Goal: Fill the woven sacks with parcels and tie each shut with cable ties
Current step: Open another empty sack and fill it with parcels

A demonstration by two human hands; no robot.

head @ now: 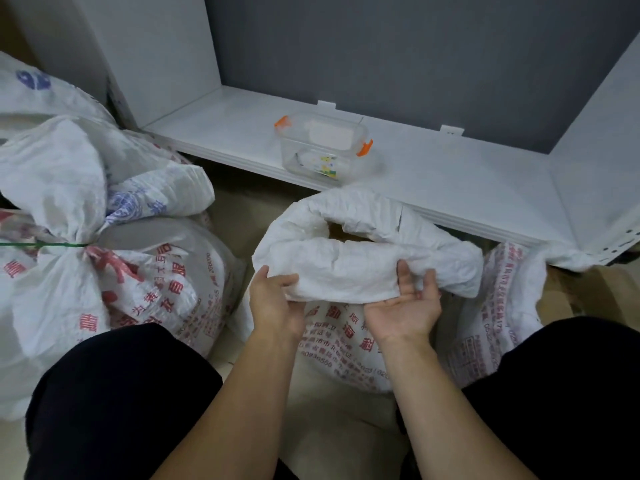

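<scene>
Head view: person is sitting over the open woven sack [363,341], which is standing just in front of the white shelf [450,174], its mouth rolled down into a thick cuff [349,268]. Left hand [273,299] is gripping the near-left part of the cuff, fingers curled over the roll. Right hand [405,306] is palm-up under the near-right part, thumb and fingers pinching the fabric. A brown parcel edge is peeking through the mouth; how full it is I cannot tell. Left of the shelf, 1 tied sack [114,271] is sitting shut with a green cable tie [45,244]. A clear box with orange clips [323,147] is sitting on the shelf behind the sack.

Risks, as I judge: cuff is slipping unevenly if 1 hand is pulling harder, leaving too little neck to bunch; sack tipping toward the shelf; slick weave sliding out of the pinch.
</scene>
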